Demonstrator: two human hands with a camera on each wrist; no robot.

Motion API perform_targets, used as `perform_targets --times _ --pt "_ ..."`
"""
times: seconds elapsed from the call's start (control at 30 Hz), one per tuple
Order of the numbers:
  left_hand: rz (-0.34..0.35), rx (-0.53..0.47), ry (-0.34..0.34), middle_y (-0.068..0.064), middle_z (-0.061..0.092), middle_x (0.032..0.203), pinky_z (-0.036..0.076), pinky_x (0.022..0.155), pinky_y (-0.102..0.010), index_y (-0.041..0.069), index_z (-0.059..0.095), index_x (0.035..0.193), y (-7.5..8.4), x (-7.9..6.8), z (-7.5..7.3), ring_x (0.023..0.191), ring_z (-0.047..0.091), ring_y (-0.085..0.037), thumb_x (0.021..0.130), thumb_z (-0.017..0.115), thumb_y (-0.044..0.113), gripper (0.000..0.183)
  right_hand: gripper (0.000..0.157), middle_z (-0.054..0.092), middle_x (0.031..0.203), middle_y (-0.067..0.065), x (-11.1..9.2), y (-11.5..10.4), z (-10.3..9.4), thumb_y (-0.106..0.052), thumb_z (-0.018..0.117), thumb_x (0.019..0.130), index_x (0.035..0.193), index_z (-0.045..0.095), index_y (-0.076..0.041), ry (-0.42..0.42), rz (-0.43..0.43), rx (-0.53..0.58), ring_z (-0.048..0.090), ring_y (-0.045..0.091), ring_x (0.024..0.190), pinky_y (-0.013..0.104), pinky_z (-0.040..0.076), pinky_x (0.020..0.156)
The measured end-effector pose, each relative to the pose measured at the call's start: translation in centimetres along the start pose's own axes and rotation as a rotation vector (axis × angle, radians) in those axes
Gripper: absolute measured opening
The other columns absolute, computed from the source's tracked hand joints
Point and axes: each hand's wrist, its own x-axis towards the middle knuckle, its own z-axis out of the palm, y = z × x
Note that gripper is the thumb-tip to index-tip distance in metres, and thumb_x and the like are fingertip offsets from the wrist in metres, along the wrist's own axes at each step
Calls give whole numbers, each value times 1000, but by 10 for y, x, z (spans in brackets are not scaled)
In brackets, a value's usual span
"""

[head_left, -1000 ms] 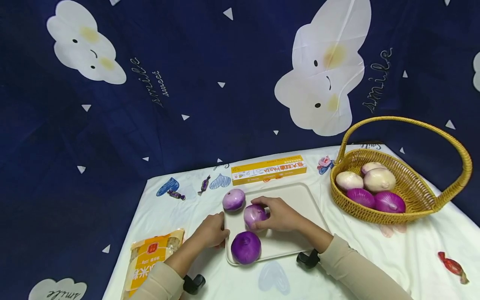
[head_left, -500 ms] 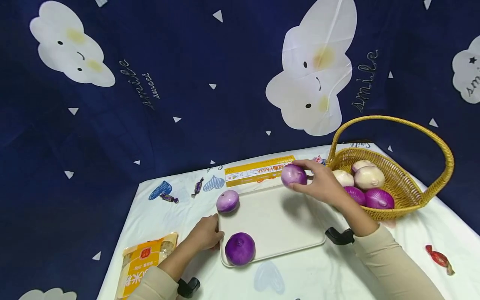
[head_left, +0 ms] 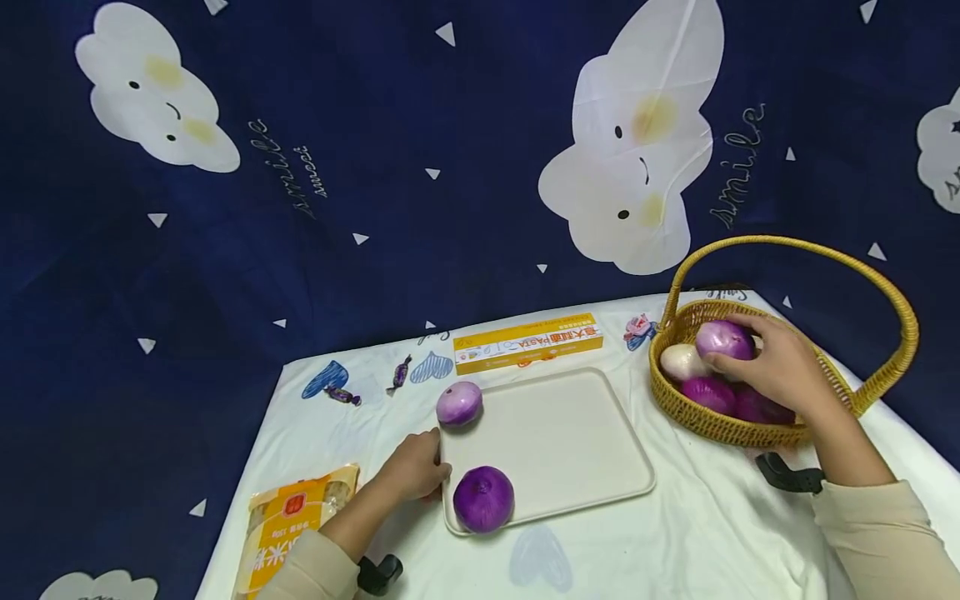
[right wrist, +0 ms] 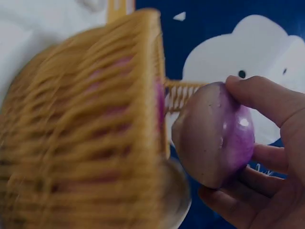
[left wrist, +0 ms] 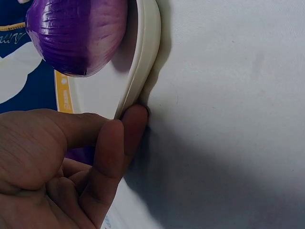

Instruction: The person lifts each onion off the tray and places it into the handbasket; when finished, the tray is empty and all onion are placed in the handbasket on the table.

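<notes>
My right hand (head_left: 783,367) grips a purple-and-white onion (head_left: 724,340) over the wicker basket (head_left: 675,413). In the right wrist view, thumb and fingers curl round that onion (right wrist: 214,136) beside the basket's woven wall (right wrist: 86,138). Under it in the basket lie a whitish onion (head_left: 682,362) and purple onions (head_left: 708,395), partly hidden by the hand. With thumb and fingers, my left hand (head_left: 411,468) pinches the left rim of the cream tray (head_left: 555,442); the left wrist view shows the pinched rim (left wrist: 138,62). On the tray sit a pale purple onion (head_left: 459,403) and a dark purple onion (head_left: 483,500).
A yellow pasta box (head_left: 528,343) lies behind the tray. Two wrapped candies, one a purple candy (head_left: 400,375), are at the back left. An orange-and-clear food bag (head_left: 292,521) lies by the left forearm. The basket's tall handle (head_left: 810,243) arches above it.
My right hand has lifted the middle onion off the tray and carried it right, over the basket. The left hand has stayed at the tray's rim.
</notes>
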Motion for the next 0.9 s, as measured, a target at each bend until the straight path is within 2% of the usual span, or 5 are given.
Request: perform_targets --times 0.17,0.6,0.8,0.9 --pt "-17 20 -5 0 56 50 43 40 -27 2 52 89 -1 2 -1 36 52 -10 82 60 4 11 81 47 126 34 -10 12 2 -47 78 73 131 48 3 -21 -10 -51 42 51 114 66 34 88" --pt "-19 26 -11 0 56 49 43 40 -28 2 52 90 -1 1 3 35 52 -9 83 61 5 12 81 45 126 32 -14 12 2 -47 76 75 132 47 3 -45 -39 -72 41 51 113 67 33 87" --pt "-25 31 3 2 55 47 42 40 -28 2 52 89 0 1 2 36 51 -10 82 60 4 11 76 45 128 30 -11 6 5 -40 78 75 130 48 3 10 -100 -33 40 50 117 67 30 91" --pt "-30 25 5 1 55 48 43 40 -28 2 52 89 1 1 1 36 52 -10 81 60 4 11 68 47 130 26 -9 -7 7 -33 79 76 129 52 0 57 -133 7 40 48 120 65 29 93"
